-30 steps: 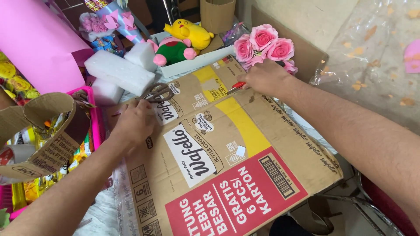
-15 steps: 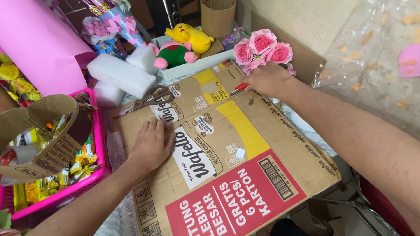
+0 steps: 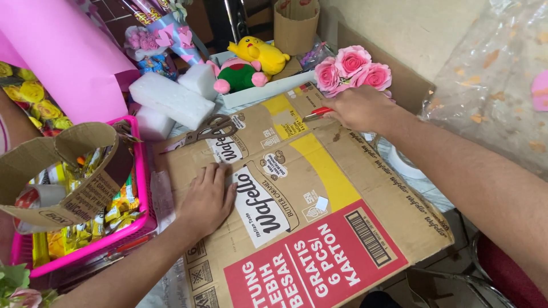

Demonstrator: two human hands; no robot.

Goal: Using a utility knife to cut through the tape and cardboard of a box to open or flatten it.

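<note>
While the fingers (image 3: 220,177) of the left hand (image 3: 206,199) lay spread and flat, grasping nothing, they pressed the flattened cardboard box (image 3: 319,171) down, seemingly to keep it from sliding. The right hand (image 3: 361,108) was clenched around a red-handled cutter (image 3: 317,113) at the far edge of the cardboard, its tip against the surface. The cardboard covered the tabletop and overhung its near side. Scissors (image 3: 212,129) rested on the cardboard's far left corner, within reach. Beyond lay white foam blocks (image 3: 171,100), pink fabric roses (image 3: 351,71) and plush toys (image 3: 251,65); a pink basket (image 3: 140,188) of snacks sat left.
</note>
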